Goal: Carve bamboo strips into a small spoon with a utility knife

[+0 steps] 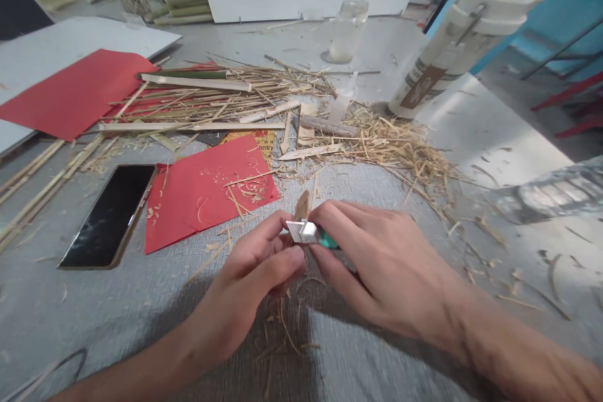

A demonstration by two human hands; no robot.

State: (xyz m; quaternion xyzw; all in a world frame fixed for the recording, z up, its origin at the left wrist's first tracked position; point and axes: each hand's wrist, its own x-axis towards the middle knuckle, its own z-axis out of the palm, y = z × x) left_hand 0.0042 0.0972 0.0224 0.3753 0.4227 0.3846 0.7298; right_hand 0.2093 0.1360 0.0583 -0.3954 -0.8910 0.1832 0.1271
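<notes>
My right hand (377, 257) grips a utility knife with a green body and a silvery blade end (304, 232), which points left. My left hand (264, 264) is closed just left of the blade, fingers curled and thumb forward. Between the hands a thin brown strip (302, 204) sticks up and away from me, and my left fingers seem to pinch its near part, which is mostly hidden. Fine shavings (282, 326) lie on the grey table (164, 339) below. Just beyond my left hand is a red sheet (198, 195) with curled shavings on it.
A phone (110, 217) lies at left. Straw stalks (282, 85) and loose straw (400, 144) spread across the middle. Behind stand a glass jar (348, 31) and a large white bottle (452, 50). A clear plastic bottle (556, 195) lies at right; another red sheet (78, 97) is at left.
</notes>
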